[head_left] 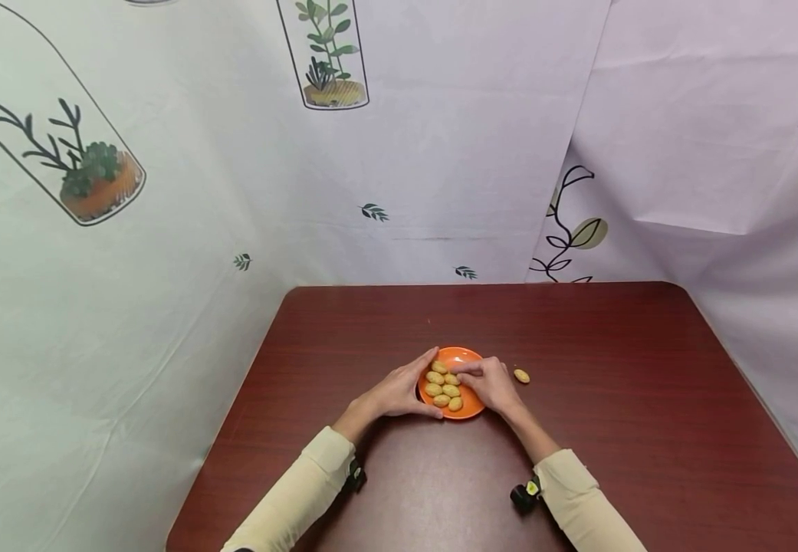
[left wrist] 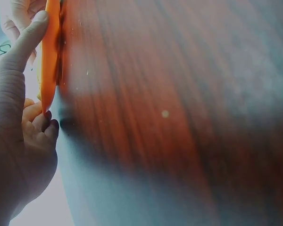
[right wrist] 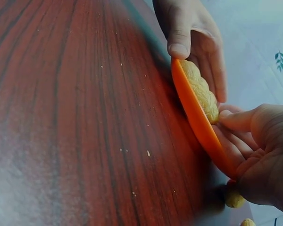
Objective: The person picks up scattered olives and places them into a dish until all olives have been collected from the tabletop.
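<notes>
The right hand (head_left: 491, 383) has its thumb and fingertips drawn together over the plate, and seems to pinch a nut (right wrist: 211, 112) at the edge of the pile, though the fingers partly cover it in the head view; that nut lies right at the fingertips, inside the orange plate (head_left: 466, 356), its long axis seeming to run roughly side to side; the right hand is the nearer one to it, coming in from the right, while the left hand (head_left: 397, 389) is across the plate, curled round its left rim, thumb on the near edge and fingers along the far edge; the piled nuts (head_left: 441, 400) sit just left of the right fingertips and nearer the body, so they close off that side of the pinch, with the left hand's palm and rim beyond them; bare orange lies on the far side of the fingertips; to the right of the right hand, off the plate and apart from it, a loose nut (head_left: 521, 376) rests on the table (head_left: 647, 399), its long axis slanting from far left to near right; the right wrist view shows another stray nut (right wrist: 235, 198) close beside the plate, just under that hand
</notes>
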`<state>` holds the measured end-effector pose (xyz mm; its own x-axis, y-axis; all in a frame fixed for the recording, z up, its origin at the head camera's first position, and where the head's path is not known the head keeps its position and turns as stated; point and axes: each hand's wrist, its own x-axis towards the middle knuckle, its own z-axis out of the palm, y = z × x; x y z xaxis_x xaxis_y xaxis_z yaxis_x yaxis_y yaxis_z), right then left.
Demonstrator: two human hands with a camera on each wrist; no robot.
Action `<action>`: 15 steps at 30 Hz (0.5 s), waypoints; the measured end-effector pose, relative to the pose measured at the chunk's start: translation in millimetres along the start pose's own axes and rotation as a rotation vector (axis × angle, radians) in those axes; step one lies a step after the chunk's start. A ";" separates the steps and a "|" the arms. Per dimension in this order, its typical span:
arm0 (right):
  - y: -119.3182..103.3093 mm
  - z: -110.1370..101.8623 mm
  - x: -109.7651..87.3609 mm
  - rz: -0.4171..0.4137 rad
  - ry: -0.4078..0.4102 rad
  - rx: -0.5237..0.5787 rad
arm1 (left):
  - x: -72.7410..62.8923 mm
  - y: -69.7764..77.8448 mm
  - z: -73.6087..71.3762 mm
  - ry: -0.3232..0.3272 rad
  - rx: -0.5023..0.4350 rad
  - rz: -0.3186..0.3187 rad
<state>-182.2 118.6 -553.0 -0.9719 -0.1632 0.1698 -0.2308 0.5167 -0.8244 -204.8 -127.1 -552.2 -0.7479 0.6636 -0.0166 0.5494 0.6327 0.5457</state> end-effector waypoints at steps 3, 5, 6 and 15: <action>0.6 1.2 0.0 -0.008 0.032 0.016 | -0.1 0.1 0.1 0.004 0.000 0.000; 1.4 2.0 -0.5 -0.005 0.056 0.045 | -0.1 0.3 0.0 0.004 0.000 0.000; 1.6 2.1 -1.1 0.000 0.069 0.062 | -0.2 0.5 -0.2 0.002 -0.003 -0.001; 1.4 -5.9 -6.9 0.032 0.187 0.287 | -0.5 0.8 -0.1 -0.002 -0.015 -0.007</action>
<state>-176.1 125.4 -552.2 -0.9762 0.0199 0.2157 -0.2035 0.2573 -0.9447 -204.0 -127.0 -551.6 -0.7506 0.6604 -0.0223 0.5385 0.6310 0.5585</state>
